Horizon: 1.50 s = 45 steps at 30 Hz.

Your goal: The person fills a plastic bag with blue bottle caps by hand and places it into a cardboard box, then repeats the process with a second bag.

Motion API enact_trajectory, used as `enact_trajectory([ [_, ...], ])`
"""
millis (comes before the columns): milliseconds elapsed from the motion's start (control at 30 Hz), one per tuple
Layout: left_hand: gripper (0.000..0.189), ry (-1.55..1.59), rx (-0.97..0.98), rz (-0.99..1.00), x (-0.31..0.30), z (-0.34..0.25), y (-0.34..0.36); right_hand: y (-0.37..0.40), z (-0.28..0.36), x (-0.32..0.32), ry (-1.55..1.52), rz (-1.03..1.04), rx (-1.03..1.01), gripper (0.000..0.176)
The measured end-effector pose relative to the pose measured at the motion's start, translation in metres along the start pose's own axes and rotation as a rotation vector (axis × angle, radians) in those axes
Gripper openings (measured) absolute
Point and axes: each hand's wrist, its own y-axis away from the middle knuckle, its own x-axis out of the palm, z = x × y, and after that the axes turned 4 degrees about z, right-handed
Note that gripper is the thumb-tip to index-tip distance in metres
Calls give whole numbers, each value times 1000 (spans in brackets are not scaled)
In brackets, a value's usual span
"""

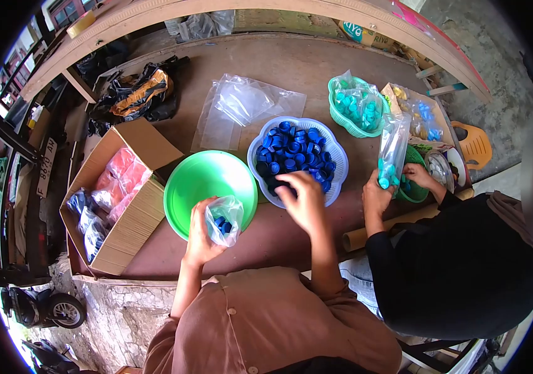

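Note:
My left hand (199, 235) holds a clear plastic bag (232, 215) upright, its mouth open, with a few dark blue caps (223, 224) inside. The bag is in front of the lower right rim of a green bowl (201, 177). Over the near side of a light blue basket (335, 146) is my right hand (307, 202), fingers bent and apart, with nothing visible between them. Many dark blue caps (291, 149) fill that basket. Flat clear bags (241, 103) lie on the table behind the bowl and basket.
A cardboard box (126, 234) with filled bags stands left, a black plastic bag (135, 93) behind it. At right, a co-worker (459, 268) holds a bag of teal caps (391, 156) beside a green basket (417, 193). A teal basket (358, 129) and an orange stool (475, 146) are farther back.

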Motion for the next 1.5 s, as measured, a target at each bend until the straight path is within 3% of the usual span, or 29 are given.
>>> enact_trajectory([
  [67, 78, -4, 0, 1, 0, 0, 1, 7, -58, 4, 262, -83, 129, 3],
  [100, 78, -5, 9, 8, 0, 1, 0, 11, -79, 6, 451, -12, 250, 3],
  [200, 79, -69, 66, 20, -2, -2, -3, 14, -100, 10, 493, 69, 370, 7],
  [267, 80, -134, 110, 29, -4, -3, -3, 12, -97, 13, 576, 249, 498, 9],
  [367, 80, -138, 100, 36, -4, -1, -2, 3, -92, 16, 722, 362, 526, 11],
  [500, 79, -147, 103, 26, -3, -2, -3, 6, -105, 28, 773, 338, 511, 17],
  [600, 79, -149, 102, 17, -4, -2, -1, 10, -99, 14, 582, 291, 516, 18],
  [667, 79, -143, 99, 13, -2, 1, 0, 15, -103, 7, 7, 130, 532, 16],
  [700, 79, -72, 45, 23, -1, 3, 1, 16, -103, 6, 8, 129, 531, 16],
  [767, 79, 1, -7, 34, 1, 2, 1, 18, -97, 4, -772, 36, 402, 17],
  [833, 78, -31, 18, 33, 1, -2, -1, 24, -94, 6, -882, 37, 302, 17],
  [900, 77, -35, 33, 29, 2, -8, -3, 20, -63, 1, -1215, 19, 109, 12],
  [1067, 75, -39, 48, 31, -1, -10, -2, 11, -40, -5, -1184, 41, -52, 11],
  [1133, 75, -8, 26, 19, 0, -10, -1, 8, -25, -10, -1046, 9, -122, 19],
  [1233, 75, -19, 42, 22, -1, -10, -1, 1, -11, -19, -501, -40, -216, 15],
  [1333, 76, -45, 53, 16, -1, -11, -2, -2, 2, -22, -511, -61, -267, 16],
  [1433, 77, -50, 51, 19, -1, -9, -1, -3, 6, -23, -510, -40, -245, 16],
  [1500, 77, -51, 54, 16, -2, -9, -2, -5, -4, -27, -344, -135, -160, 16],
])
